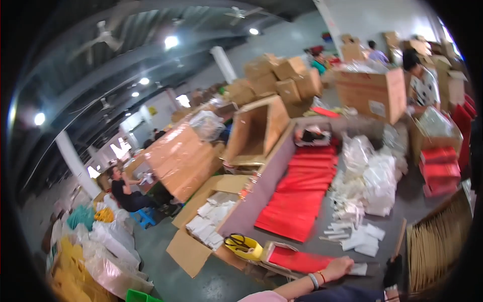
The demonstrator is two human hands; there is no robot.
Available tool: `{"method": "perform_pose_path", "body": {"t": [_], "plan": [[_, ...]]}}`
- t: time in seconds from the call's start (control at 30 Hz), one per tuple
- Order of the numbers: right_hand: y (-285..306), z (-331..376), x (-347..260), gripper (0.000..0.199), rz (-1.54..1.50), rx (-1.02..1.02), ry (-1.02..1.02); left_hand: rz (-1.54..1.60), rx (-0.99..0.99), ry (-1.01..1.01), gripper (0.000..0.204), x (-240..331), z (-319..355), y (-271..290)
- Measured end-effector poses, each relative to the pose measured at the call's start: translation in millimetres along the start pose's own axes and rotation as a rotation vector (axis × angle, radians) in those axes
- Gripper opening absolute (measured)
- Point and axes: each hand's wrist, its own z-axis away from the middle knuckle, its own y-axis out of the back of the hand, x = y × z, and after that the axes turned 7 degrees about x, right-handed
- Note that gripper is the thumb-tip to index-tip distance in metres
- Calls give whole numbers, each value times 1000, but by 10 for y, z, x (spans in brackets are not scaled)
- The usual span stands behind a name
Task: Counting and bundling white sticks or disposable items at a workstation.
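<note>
My left hand [336,269], with bracelets at the wrist, reaches in from the lower edge. Its fingers are curled at the end of a red strip [302,260], and a small white slip [358,270] sticks out at the fingertips. The strip lies in a shallow holder beside a yellow container [243,246] with black-handled scissors [238,242]. At the lower edge only a bit of my right hand [391,294] shows, below a dark blurred shape and a thin wooden stick [401,240]; its fingers are hidden. Overlapping red sheets [298,194] cover the middle of the table.
White slips [365,238] and clear plastic bags [378,185] lie right of the red sheets. A box of brown cardboard pieces [435,244] stands at the right. An open carton of white pieces [211,216] sits left of the table. People [426,85] work further off.
</note>
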Motion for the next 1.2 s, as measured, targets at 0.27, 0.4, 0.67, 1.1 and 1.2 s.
{"method": "perform_pose_path", "body": {"t": [0.27, 0.4, 0.67, 1.1, 1.2], "plan": [[-131, 251, -1247, 17, 491, -259, 256, -7, 255, -15, 27, 197, 9, 414], [-95, 272, -1372, 21, 648, -326, 443, -48, 252, -132, 27, 154, -18, 189], [-29, 294, -1449, 25, 761, -497, 445, -54, 230, -137, 36, 202, 133, 295], [-580, 261, -1110, 18, 1006, -807, 578, -181, 118, -45, 64, -65, 184, 455], [-544, 155, -1048, 16, 919, -762, 614, -272, 105, -54, 67, 101, 91, 490]]}}
